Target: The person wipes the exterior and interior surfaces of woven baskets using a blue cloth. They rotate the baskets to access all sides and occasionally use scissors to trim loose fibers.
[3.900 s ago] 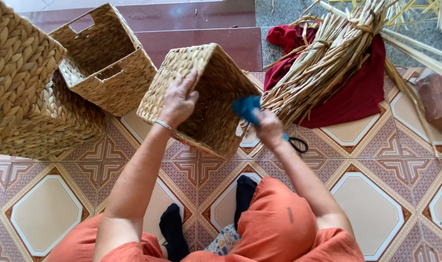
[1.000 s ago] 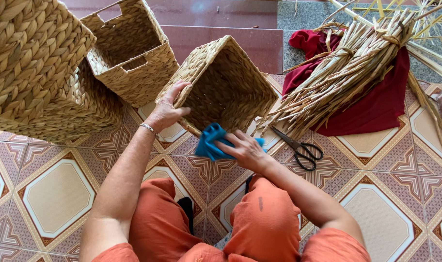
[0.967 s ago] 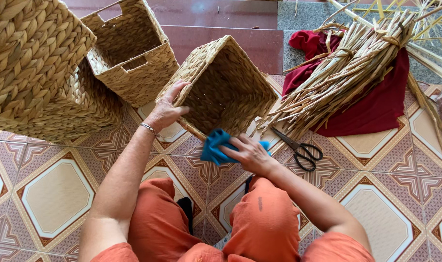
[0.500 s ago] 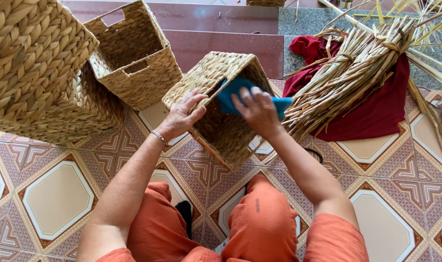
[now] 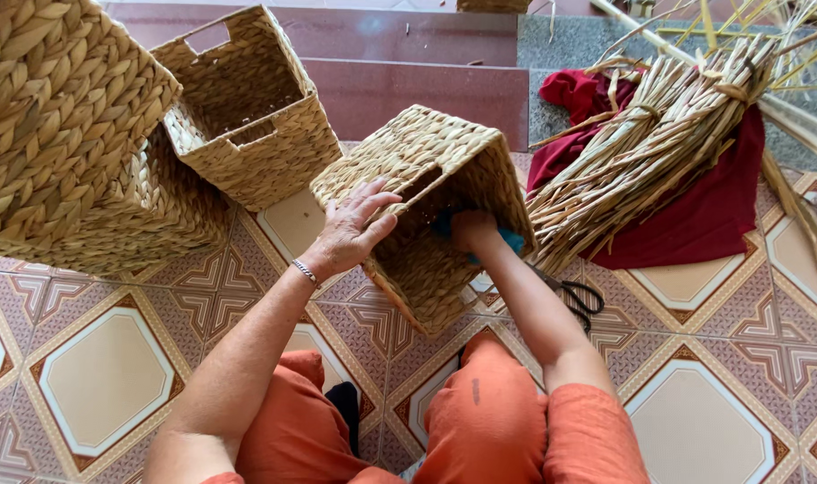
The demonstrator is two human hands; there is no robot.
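- Floor (image 5: pixel 104 376): patterned tile, tan octagons with brown and white borders; I see it under everything in the head view
- Big basket (image 5: pixel 59 134): largest woven piece, far left, cut by the frame edge, standing on the floor
- Reeds (image 5: pixel 659 143): a tied bundle of dry stalks, upper right, lying on a red cloth (image 5: pixel 704 215); the stalk ends reach just beside the tipped basket
- Open basket (image 5: pixel 247 108): square, upright, with a handle cut-out in one wall; it touches the big basket and sits near the tipped one
- Tipped basket (image 5: pixel 417 161): on its side at centre, mouth turned toward the person, lower edge on the floor, between the open basket and the reeds
- Legs in orange trousers (image 5: pixel 489 421): bottom centre, just below the tipped basket
- Left hand (image 5: pixel 350 235): flat on the tipped basket's left rim, fingers spread and laid over the weave, thumb on the outer wall; a thin bracelet (image 5: pixel 305 272) at the wrist
- Right hand (image 5: pixel 473 229): reached inside the tipped basket's mouth, closed around a blue cloth (image 5: pixel 509 240) pressed to the inner wall; I cannot tell how each finger lies, most are hidden by the cloth and the rim
- Scissors (image 5: pixel 580 296): black handles, on the floor right of the right forearm, blades partly hidden by the reeds
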